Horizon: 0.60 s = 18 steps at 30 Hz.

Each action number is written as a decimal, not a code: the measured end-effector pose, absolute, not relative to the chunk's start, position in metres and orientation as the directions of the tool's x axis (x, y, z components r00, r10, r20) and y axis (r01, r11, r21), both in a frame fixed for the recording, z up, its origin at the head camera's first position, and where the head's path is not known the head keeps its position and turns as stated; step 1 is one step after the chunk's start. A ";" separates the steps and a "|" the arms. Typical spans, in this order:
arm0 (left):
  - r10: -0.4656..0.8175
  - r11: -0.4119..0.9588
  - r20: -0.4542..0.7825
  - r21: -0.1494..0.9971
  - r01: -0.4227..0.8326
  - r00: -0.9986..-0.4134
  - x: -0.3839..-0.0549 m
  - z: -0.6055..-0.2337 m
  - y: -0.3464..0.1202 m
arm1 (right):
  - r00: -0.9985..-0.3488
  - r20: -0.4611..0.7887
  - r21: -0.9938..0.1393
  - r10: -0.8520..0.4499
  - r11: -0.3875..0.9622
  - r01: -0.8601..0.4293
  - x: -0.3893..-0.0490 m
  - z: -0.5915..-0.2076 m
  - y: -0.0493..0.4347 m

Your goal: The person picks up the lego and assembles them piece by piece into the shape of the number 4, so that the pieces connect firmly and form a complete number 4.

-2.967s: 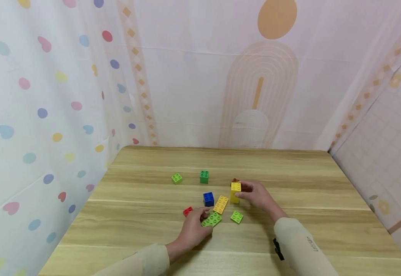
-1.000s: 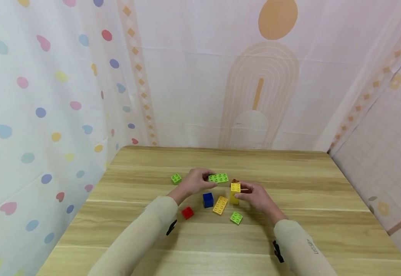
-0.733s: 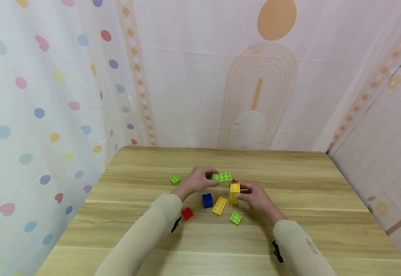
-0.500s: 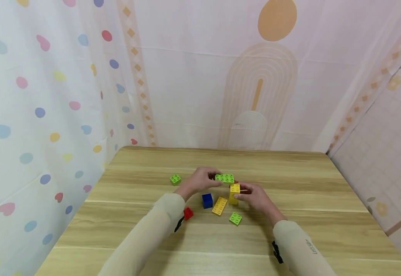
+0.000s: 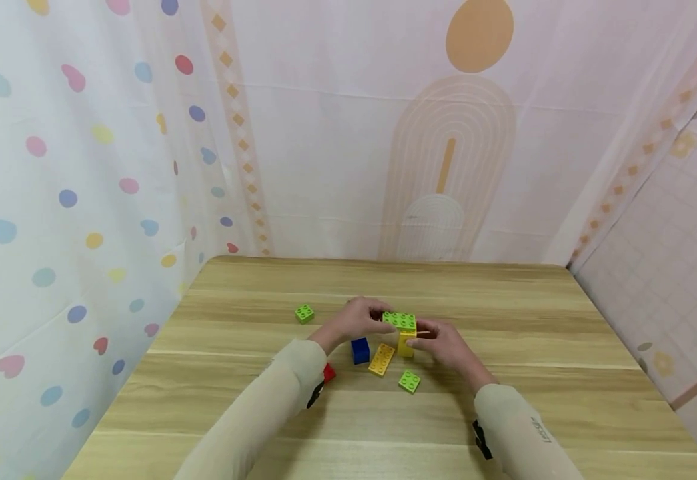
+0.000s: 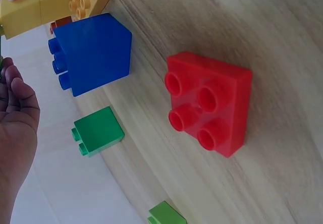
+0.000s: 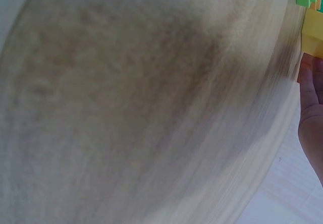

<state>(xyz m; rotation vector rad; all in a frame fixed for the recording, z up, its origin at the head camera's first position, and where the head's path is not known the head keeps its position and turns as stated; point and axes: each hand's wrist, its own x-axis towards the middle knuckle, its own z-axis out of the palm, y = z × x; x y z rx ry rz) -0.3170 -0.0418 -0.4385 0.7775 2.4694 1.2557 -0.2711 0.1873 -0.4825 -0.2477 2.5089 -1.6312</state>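
Note:
In the head view my left hand point(image 5: 357, 320) pinches a long light green building brick point(image 5: 399, 320) by its left end, flat over the top of a yellow brick stack point(image 5: 406, 345). The green brick overlaps the stack's top and juts out to the left. From the right, my right hand point(image 5: 446, 343) grips the stack between thumb and fingers and keeps it upright on the table. The left wrist view shows a seam in the yellow stack point(image 6: 38, 9), two bricks high, and my left hand point(image 6: 17, 128) with curled fingers.
A blue brick point(image 5: 360, 351), a flat yellow brick point(image 5: 381, 360) and a small light green brick point(image 5: 409, 381) lie in front. A red brick point(image 6: 212, 103) sits near the left sleeve. Farther back are a green brick point(image 6: 101, 130) and another light green brick point(image 5: 304, 313).
My left hand has taken the long light green brick from the table's front, carried it back, then right onto the yellow stack's top. My right hand has stayed on the stack.

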 end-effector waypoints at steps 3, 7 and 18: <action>0.577 0.490 0.003 0.799 0.349 -0.817 -0.317 -0.440 -0.041 | -0.975 -0.023 -0.917 -0.220 0.393 -0.067 -0.271 -0.483 0.187; 0.583 0.499 -0.007 0.793 0.351 -0.813 -0.318 -0.441 -0.040 | -0.976 -0.025 -0.920 -0.216 0.387 -0.062 -0.271 -0.482 0.187; 0.599 0.523 -0.047 0.779 0.346 -0.800 -0.319 -0.439 -0.040 | -0.980 -0.052 -0.914 -0.191 0.404 -0.030 -0.270 -0.482 0.187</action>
